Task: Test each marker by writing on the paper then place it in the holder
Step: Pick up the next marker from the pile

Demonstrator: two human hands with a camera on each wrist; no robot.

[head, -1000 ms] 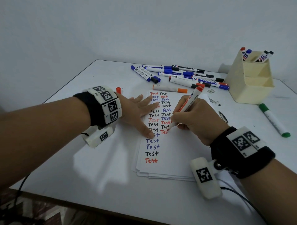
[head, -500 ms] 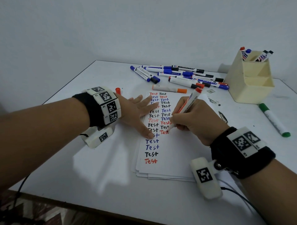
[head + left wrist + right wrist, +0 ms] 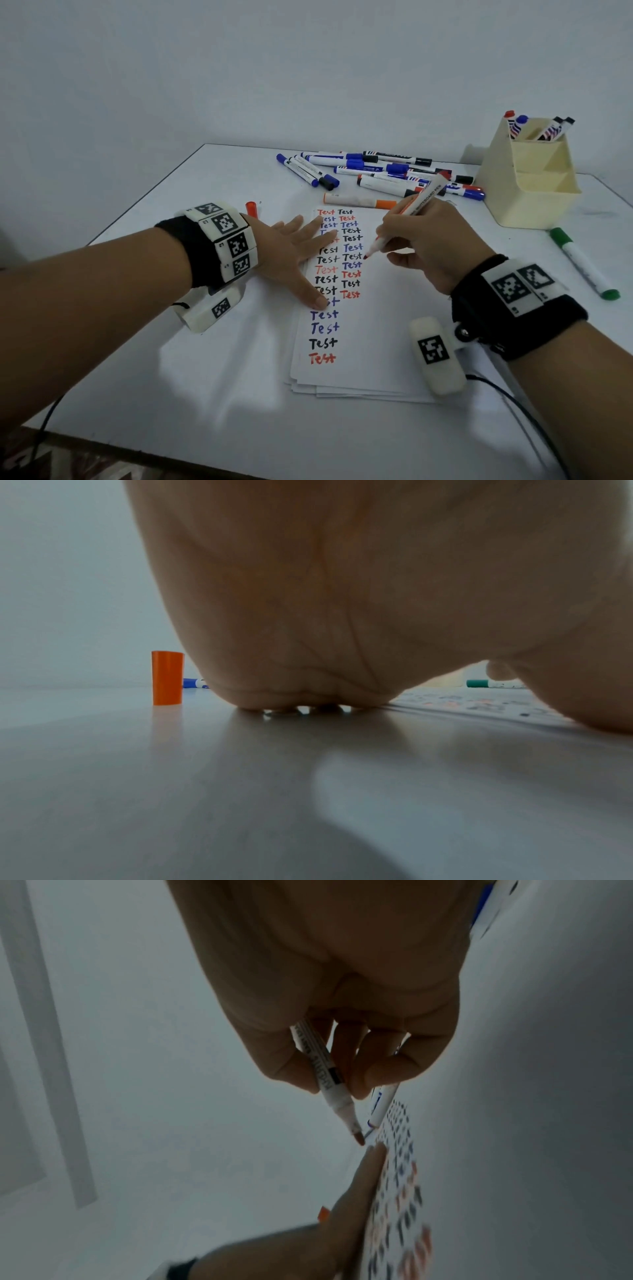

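Gripping the uncapped red marker (image 3: 407,219) in the right hand (image 3: 435,240), thumb and fingers curling round the barrel, tip pointing down just beside the second column of "Test" words; touching the sheet or hovering just off it, hard to tell from the blurred wrist view. Pressing flat on the paper (image 3: 370,335) with the left hand (image 3: 291,253), fingers straight and spread over the first column. Standing upright behind that wrist, an orange-red cap (image 3: 167,677). Lying in a loose heap past the paper, the other markers (image 3: 376,171). Standing at the far right, the cream holder (image 3: 527,192), four markers already poking out of its top compartment. Lying near it, a green marker (image 3: 582,263).
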